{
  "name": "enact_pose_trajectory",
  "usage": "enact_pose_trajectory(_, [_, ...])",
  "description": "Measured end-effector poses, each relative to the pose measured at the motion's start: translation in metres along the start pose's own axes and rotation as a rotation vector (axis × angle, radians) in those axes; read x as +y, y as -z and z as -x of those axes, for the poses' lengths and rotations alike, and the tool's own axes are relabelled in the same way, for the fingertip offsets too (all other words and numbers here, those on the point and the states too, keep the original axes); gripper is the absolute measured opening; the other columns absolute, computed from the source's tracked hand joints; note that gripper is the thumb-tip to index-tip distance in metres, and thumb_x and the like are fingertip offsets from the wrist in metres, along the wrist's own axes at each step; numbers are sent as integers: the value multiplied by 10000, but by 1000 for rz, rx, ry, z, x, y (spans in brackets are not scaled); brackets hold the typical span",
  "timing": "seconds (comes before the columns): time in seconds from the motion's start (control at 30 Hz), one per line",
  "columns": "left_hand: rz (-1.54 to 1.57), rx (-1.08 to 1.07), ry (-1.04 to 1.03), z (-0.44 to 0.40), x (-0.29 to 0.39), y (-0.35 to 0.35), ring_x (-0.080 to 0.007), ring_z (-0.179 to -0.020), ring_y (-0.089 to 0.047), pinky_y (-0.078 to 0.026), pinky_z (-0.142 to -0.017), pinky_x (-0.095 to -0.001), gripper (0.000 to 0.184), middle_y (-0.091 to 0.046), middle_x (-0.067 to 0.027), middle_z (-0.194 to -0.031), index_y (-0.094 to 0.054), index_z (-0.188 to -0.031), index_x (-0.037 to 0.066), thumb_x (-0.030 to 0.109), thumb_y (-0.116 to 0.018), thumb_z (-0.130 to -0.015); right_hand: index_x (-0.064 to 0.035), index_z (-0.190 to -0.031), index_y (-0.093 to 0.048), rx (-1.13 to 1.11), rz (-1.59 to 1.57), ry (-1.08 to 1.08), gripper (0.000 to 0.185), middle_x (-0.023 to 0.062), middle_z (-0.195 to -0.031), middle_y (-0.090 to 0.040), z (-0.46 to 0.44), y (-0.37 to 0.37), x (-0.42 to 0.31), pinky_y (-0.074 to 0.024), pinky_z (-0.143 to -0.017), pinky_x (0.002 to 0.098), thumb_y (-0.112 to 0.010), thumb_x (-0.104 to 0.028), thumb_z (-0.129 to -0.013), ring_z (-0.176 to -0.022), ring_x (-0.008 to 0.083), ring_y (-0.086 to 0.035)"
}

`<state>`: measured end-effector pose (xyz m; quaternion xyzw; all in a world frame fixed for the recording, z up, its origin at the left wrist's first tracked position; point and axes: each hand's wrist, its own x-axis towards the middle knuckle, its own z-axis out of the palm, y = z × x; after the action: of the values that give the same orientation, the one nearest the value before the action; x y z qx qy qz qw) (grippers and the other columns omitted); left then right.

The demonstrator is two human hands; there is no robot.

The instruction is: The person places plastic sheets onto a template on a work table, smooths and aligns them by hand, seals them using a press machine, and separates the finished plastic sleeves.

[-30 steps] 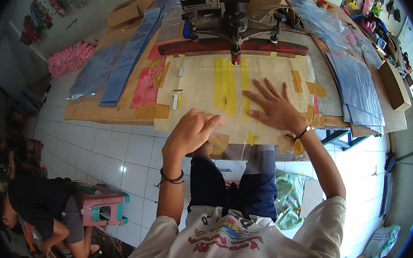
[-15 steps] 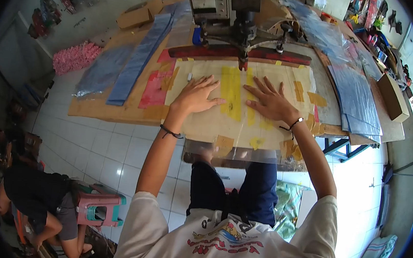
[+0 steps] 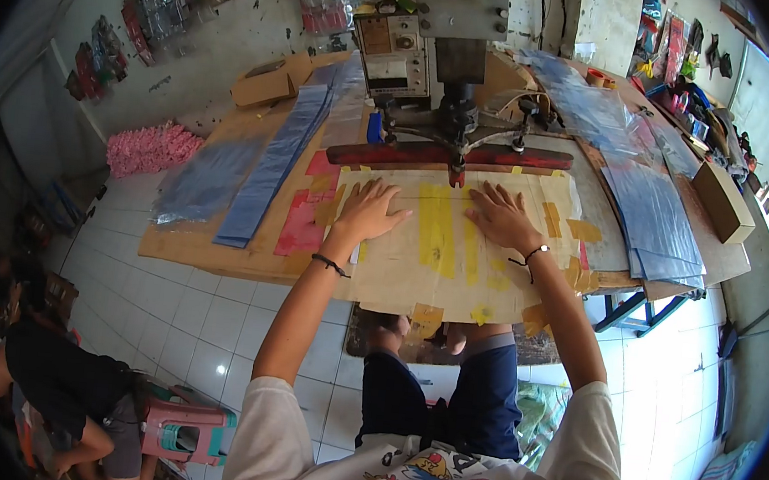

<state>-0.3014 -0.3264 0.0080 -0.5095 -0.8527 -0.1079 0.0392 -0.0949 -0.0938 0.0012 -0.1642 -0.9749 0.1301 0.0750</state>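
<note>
My left hand (image 3: 368, 213) lies flat, fingers spread, on the left part of a pale, tape-patched sheet (image 3: 382, 272) on the table. On the right part, my right hand (image 3: 503, 219) rests in the same way, palm down. Yellow strips (image 3: 437, 235) run along the sheet between them. Just beyond my fingertips is the long red bar (image 3: 364, 154) of a press machine (image 3: 457, 123). A clear film over the sheet is hard to make out. Neither hand grips anything.
Blue plastic sheets (image 3: 272, 171) lie at left, with more blue sheets (image 3: 652, 218) at right. A cardboard box (image 3: 722, 204) stands at the right edge. A pink bundle (image 3: 150, 148) is far left. Another person (image 3: 70, 386) bends beside a pink stool (image 3: 185, 431) at lower left.
The camera view has tilted up, so the table sits lower in the picture. Both hands have slid slightly forward, closer to the red bar. The clear strip past the sheet's front edge no longer shows.
</note>
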Motion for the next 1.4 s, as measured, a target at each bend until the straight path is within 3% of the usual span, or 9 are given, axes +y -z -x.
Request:
enact_pose_trajectory(0.2, [100,77,-15,-10,-16,-17,-370,-1475,-346,-266,-1220,-513,820,-401,-193,-1577,-503,-1479,86,669,-575,-907,-95,-1491,-490,193,-23,-35,683,153,-1626,-342,-3,-4,0,-134,-1234,604,-459,-577,-1007,-1502,365,-289])
enact_pose_trajectory(0.4, [89,142,-14,-11,-14,-21,-385,-1458,-369,-289,-1213,-468,790,-416,-184,-1582,-528,-1467,88,641,-586,-906,-80,-1461,-523,229,29,-37,689,135,-1577,-422,1,-4,2,-168,-1234,573,-482,-582,-992,-1479,351,-329])
enact_pose_trajectory(0.5, [135,174,-25,-16,-22,-28,-364,-1464,-375,-302,-1211,-460,731,-409,-161,-1594,-541,-1470,113,579,-626,-913,-84,-1451,-535,248,13,-11,679,138,-1574,-424,1,-4,6,-191,-1218,576,-495,-577,-987,-1472,351,-340])
enact_pose_trajectory(0.8, [271,257,-5,-23,-31,-36,-370,-1425,-430,-333,-1189,-442,571,-495,-211,-1515,-657,-1356,109,477,-654,-919,-87,-1416,-570,276,-51,45,635,162,-1546,-459,-9,-6,18,-221,-1219,500,-493,-557,-995,-1451,366,-373])
enact_pose_trajectory(1.0, [239,264,-9,-20,-29,-34,-357,-1422,-443,-344,-1186,-426,526,-485,-204,-1526,-654,-1358,106,423,-659,-939,-76,-1406,-575,263,-16,27,627,204,-1570,-417,-12,-11,23,-198,-1235,515,-460,-550,-1013,-1495,355,-313])
enact_pose_trajectory(1.1, [317,252,-9,-22,-31,-30,-351,-1411,-463,-363,-1173,-408,491,-491,-208,-1521,-653,-1348,84,371,-668,-950,-53,-1382,-584,276,-20,44,592,204,-1553,-439,-12,-12,23,-209,-1233,537,-488,-507,-1015,-1476,358,-347])
enact_pose_trajectory(1.2, [473,232,-27,-2,-35,-20,-354,-1395,-484,-384,-1154,-398,462,-504,-217,-1507,-649,-1333,56,325,-670,-959,-48,-1336,-615,378,-130,233,495,209,-1450,-552,-13,-7,27,-345,-1167,502,-549,-414,-1009,-1356,361,-503])
enact_pose_trajectory(1.3, [549,201,-17,24,-29,14,-350,-1389,-494,-395,-1141,-394,446,-522,-223,-1488,-643,-1321,35,308,-666,-969,-44,-1215,-689,251,-208,314,353,195,-1241,-692,8,22,8,-490,-1015,449,-595,-306,-998,-1133,351,-657])
enact_pose_trajectory(1.4, [513,195,-40,55,-26,13,-344,-1380,-501,-398,-1138,-400,447,-523,-206,-1493,-642,-1319,34,318,-666,-973,-49,-1109,-741,152,-257,390,260,172,-1071,-747,40,54,-8,-546,-880,403,-608,-241,-993,-969,334,-708])
